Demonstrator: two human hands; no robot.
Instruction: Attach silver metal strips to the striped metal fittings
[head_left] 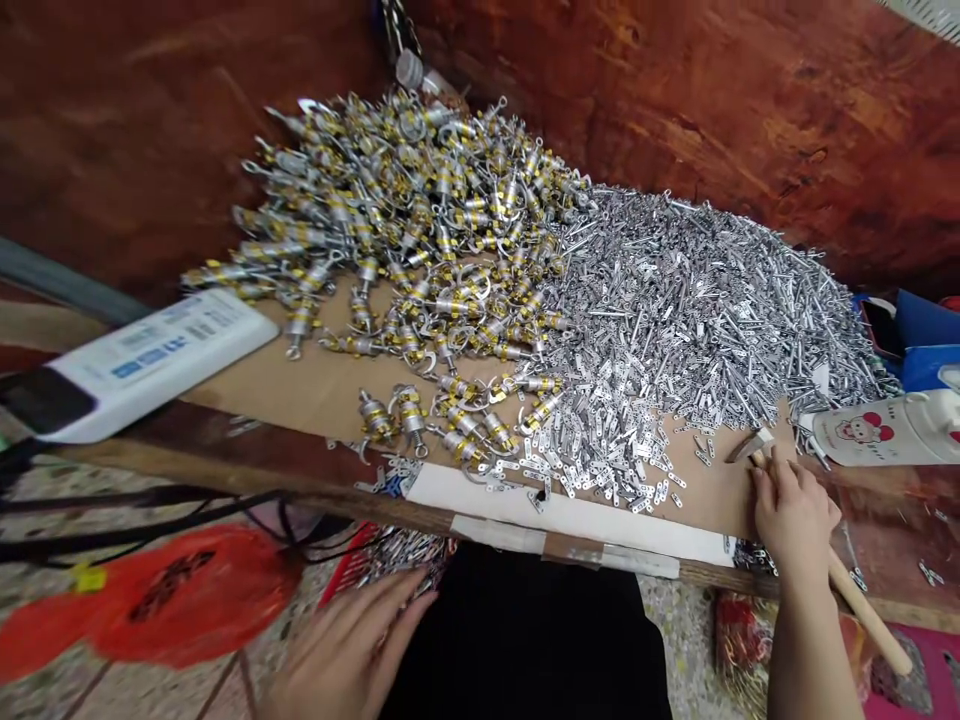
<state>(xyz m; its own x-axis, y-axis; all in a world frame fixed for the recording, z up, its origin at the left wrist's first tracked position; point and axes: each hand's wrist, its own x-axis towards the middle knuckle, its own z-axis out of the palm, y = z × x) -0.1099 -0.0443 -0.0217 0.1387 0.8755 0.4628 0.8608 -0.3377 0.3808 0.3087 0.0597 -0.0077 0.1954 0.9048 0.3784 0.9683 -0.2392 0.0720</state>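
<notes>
My right hand [793, 505] is closed round the wooden handle of a hammer [862, 605], close behind its metal head, at the right front of the workbench. The hammer head rests on the brown cardboard [720, 485]. Below the bench edge, at lower left, my left hand [349, 640] hangs beside my dark-clothed lap, slightly blurred. Its fingers lie together, and whether anything is under them is hidden. A heap of silver and yellow metal assemblies [442, 210] covers the left and middle of the bench. Right of it spreads a heap of small silver links and pins [675, 300].
A white box-like device [157, 360] lies at the left. At the right edge are a white bottle [877, 430] and a blue object [930, 335]. Under the bench are an orange-red bag [202, 600], dark cables [135, 545] and a red basket [349, 565].
</notes>
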